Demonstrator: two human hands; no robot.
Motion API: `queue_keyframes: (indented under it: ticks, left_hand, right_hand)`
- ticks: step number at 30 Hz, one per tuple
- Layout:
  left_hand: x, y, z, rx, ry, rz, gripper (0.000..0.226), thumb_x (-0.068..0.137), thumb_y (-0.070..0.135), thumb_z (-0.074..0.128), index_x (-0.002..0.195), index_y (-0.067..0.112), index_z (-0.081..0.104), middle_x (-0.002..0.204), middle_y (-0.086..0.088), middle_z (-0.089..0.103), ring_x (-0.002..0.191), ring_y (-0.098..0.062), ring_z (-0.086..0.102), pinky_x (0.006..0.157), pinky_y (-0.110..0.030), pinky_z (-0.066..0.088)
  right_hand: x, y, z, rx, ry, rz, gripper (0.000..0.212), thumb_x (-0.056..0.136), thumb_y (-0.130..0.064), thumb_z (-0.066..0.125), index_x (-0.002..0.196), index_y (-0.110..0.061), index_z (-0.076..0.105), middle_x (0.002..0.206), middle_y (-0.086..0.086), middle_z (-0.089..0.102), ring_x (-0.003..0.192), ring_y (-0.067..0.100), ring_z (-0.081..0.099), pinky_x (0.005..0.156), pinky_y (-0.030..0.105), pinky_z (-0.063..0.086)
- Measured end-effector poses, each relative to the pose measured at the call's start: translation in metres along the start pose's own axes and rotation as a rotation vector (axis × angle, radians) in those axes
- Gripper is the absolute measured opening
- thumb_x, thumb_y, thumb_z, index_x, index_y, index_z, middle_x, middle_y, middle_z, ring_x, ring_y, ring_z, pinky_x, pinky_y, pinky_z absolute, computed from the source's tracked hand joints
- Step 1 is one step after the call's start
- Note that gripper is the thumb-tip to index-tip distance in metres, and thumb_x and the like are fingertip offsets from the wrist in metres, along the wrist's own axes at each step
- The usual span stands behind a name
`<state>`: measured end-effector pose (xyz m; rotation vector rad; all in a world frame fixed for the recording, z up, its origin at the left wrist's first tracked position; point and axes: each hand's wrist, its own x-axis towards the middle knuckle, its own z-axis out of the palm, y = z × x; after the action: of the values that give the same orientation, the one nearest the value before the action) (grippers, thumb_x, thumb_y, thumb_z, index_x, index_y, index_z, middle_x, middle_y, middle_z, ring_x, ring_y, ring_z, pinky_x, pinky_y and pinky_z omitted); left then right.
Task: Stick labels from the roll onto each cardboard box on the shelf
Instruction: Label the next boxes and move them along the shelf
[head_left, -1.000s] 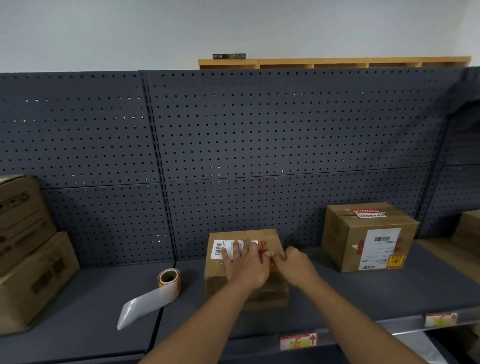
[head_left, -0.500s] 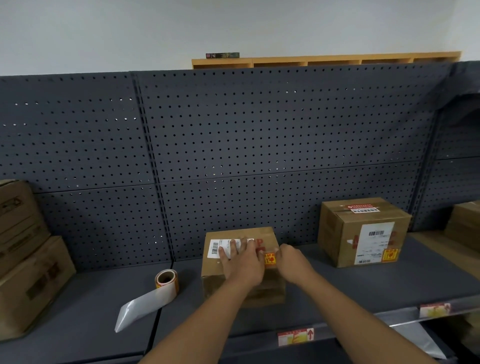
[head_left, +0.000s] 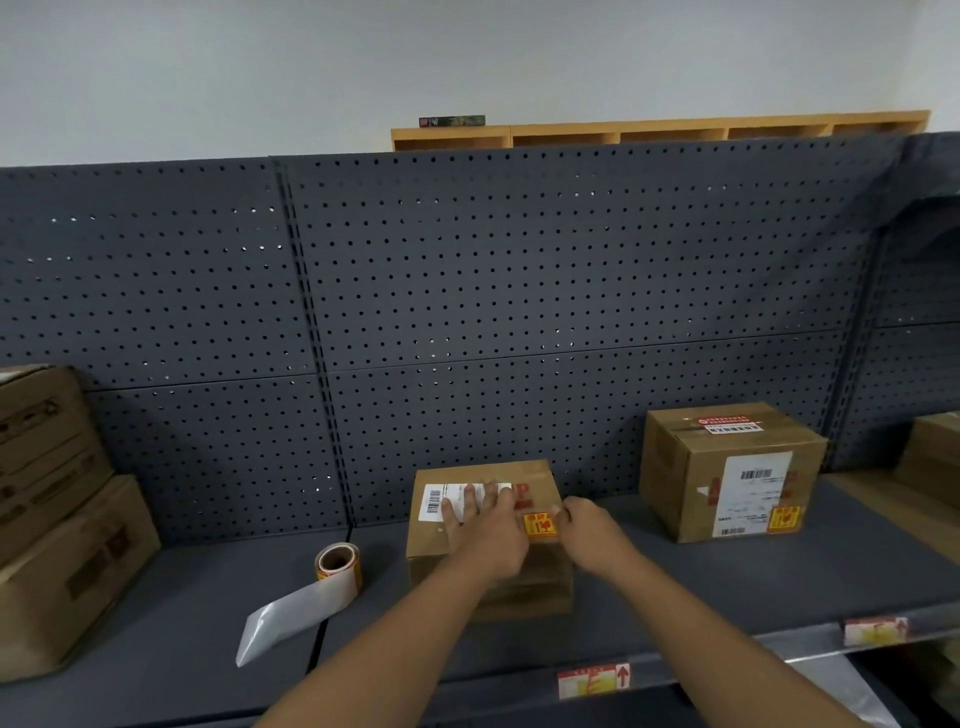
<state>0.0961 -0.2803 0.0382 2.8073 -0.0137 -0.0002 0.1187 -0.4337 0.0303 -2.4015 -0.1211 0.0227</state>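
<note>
1. Lying on the top of the middle cardboard box (head_left: 431, 540) on the grey shelf (head_left: 727, 577), an orange label (head_left: 540, 524) sits between both hands.
2. The left hand (head_left: 485, 535) presses flat on the box top, fingers straight.
3. The right hand (head_left: 589, 530) touches the label's edge; its grip cannot be told.
4. The label roll (head_left: 337, 564) stands left of the box, apart from it.
5. A labelled box (head_left: 727, 473) sits to the right.

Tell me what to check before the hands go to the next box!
1. Small orange-and-yellow sticker lies on the middle brown cardboard box: ok.
2. Sticker pressed flat all over: cannot tell; the right hand covers its edge.
3. Left hand steadies the box, fingers flat: ok.
4. Orange label roll within reach on the dark grey shelf: ok.
5. Right-hand brown cardboard box already has an orange sticker: ok.
6. Stacked brown boxes at left labelled: cannot tell.
</note>
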Motion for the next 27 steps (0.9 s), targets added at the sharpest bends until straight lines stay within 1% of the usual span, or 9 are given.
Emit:
queue_keyframes:
  ticks: [4, 7, 10, 13, 16, 19, 22, 24, 27]
  left_hand:
    - [0.001, -0.003, -0.003, -0.043, 0.016, 0.011, 0.049, 0.11, 0.047, 0.023, 0.155, 0.028, 0.031, 0.173, 0.0, 0.008, 0.159, -0.029, -0.008, 0.124, -0.059, -0.012]
    - [-0.001, -0.003, -0.004, -0.054, 0.033, 0.005, 0.055, 0.107, 0.057, 0.025, 0.153, 0.029, 0.036, 0.172, 0.001, 0.014, 0.159, -0.028, -0.003, 0.125, -0.059, -0.011]
    - [0.0, -0.001, -0.003, -0.064, 0.044, 0.006, 0.047, 0.109, 0.051, 0.03, 0.15, 0.03, 0.039, 0.171, 0.001, 0.018, 0.159, -0.029, -0.002, 0.125, -0.061, -0.008]
    - [0.002, -0.001, -0.005, -0.096, 0.043, 0.014, 0.041, 0.11, 0.036, 0.036, 0.15, 0.031, 0.04, 0.17, 0.001, 0.02, 0.159, -0.029, 0.0, 0.125, -0.06, -0.009]
    - [0.002, -0.009, -0.011, -0.226, 0.069, -0.011, 0.044, 0.106, 0.019, 0.046, 0.15, 0.026, 0.045, 0.164, -0.001, 0.034, 0.157, -0.027, 0.016, 0.127, -0.054, -0.009]
    - [0.002, -0.025, -0.026, -0.318, 0.141, -0.075, 0.041, 0.108, 0.031, 0.042, 0.147, 0.022, 0.047, 0.154, -0.003, 0.048, 0.148, -0.027, 0.035, 0.128, -0.057, 0.007]
    - [0.001, -0.049, -0.037, -0.198, 0.173, -0.139, 0.047, 0.106, 0.037, 0.043, 0.15, 0.022, 0.042, 0.164, -0.006, 0.032, 0.156, -0.032, 0.016, 0.126, -0.059, 0.0]
    - [0.001, -0.07, -0.034, -0.198, 0.137, -0.188, 0.055, 0.105, 0.04, 0.042, 0.157, 0.024, 0.031, 0.169, -0.011, 0.019, 0.156, -0.038, 0.011, 0.126, -0.059, 0.01]
    - [-0.005, -0.09, -0.022, -0.336, 0.078, -0.215, 0.063, 0.104, 0.049, 0.041, 0.16, 0.026, 0.02, 0.165, -0.012, 0.023, 0.144, -0.039, 0.037, 0.115, -0.047, 0.037]
  right_hand:
    - [-0.001, -0.002, 0.0, 0.011, 0.016, 0.018, 0.033, 0.109, -0.033, 0.039, 0.097, -0.014, 0.063, 0.094, 0.005, 0.068, 0.083, 0.018, 0.065, 0.073, 0.035, 0.053]
    - [0.0, -0.006, -0.005, -0.008, 0.008, 0.036, 0.035, 0.107, -0.035, 0.041, 0.089, -0.014, 0.062, 0.086, 0.006, 0.068, 0.074, 0.021, 0.067, 0.072, 0.041, 0.059]
    - [-0.003, -0.006, -0.008, -0.015, 0.001, 0.007, 0.037, 0.107, -0.042, 0.045, 0.088, -0.014, 0.061, 0.083, 0.005, 0.069, 0.069, 0.019, 0.069, 0.062, 0.036, 0.059]
    - [-0.004, -0.004, -0.005, -0.032, 0.01, -0.006, 0.036, 0.108, -0.041, 0.041, 0.095, -0.014, 0.061, 0.091, 0.006, 0.069, 0.076, 0.021, 0.069, 0.073, 0.044, 0.062]
    - [-0.005, -0.001, -0.005, -0.013, 0.02, 0.009, 0.035, 0.108, -0.041, 0.041, 0.089, -0.019, 0.06, 0.087, 0.001, 0.068, 0.076, 0.016, 0.067, 0.072, 0.039, 0.06]
    - [-0.008, 0.004, -0.009, 0.032, 0.02, 0.04, 0.042, 0.106, -0.049, 0.044, 0.087, -0.018, 0.064, 0.084, 0.0, 0.07, 0.075, 0.016, 0.068, 0.067, 0.035, 0.055]
    - [-0.014, 0.006, -0.012, 0.102, 0.047, 0.034, 0.047, 0.103, -0.058, 0.043, 0.091, -0.018, 0.064, 0.088, -0.002, 0.069, 0.08, 0.012, 0.066, 0.065, 0.029, 0.049]
    - [-0.016, 0.007, -0.012, 0.158, 0.042, 0.03, 0.044, 0.101, -0.062, 0.046, 0.099, -0.021, 0.063, 0.096, -0.006, 0.068, 0.087, 0.009, 0.064, 0.069, 0.028, 0.048]
    - [-0.021, 0.011, -0.009, 0.29, 0.003, 0.049, 0.047, 0.098, -0.064, 0.052, 0.12, -0.024, 0.059, 0.115, -0.004, 0.065, 0.105, 0.013, 0.061, 0.079, 0.028, 0.048]
